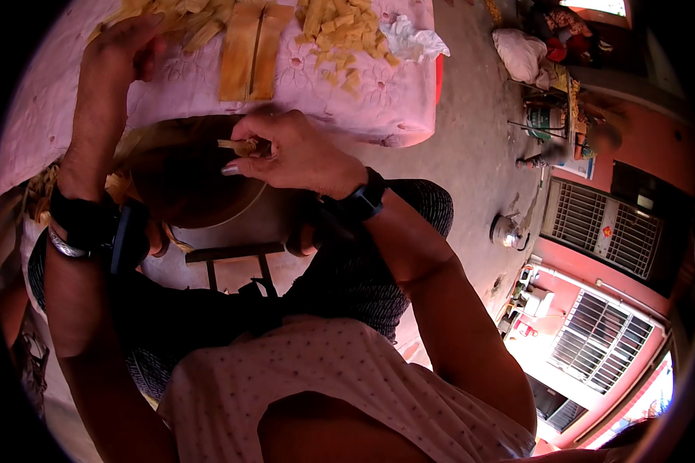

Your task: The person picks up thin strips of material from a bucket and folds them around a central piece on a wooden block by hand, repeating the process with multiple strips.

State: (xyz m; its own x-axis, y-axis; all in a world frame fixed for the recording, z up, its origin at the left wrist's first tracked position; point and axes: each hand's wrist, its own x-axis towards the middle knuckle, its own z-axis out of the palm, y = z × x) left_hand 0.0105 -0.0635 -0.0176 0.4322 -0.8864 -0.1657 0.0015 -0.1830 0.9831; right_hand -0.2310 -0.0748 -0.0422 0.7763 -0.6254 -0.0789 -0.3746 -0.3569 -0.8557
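Observation:
My right hand pinches a small, pale yellow folded strip between thumb and fingers, above a dark round basin at the table's near edge. At the far left, my left hand is over the pink cloth beside a pile of yellow strips. Its fingers are curled in, and whatever they hold is hidden. Between the hands and farther back lies a flat wooden board with a dark groove down its middle. Short yellow pieces are heaped to the right of the board.
A pink patterned cloth covers the table; crumpled white plastic lies at its right corner. Below the basin is a small dark stool frame between my legs. On the floor to the right stands a metal kettle. Another person sits at far right.

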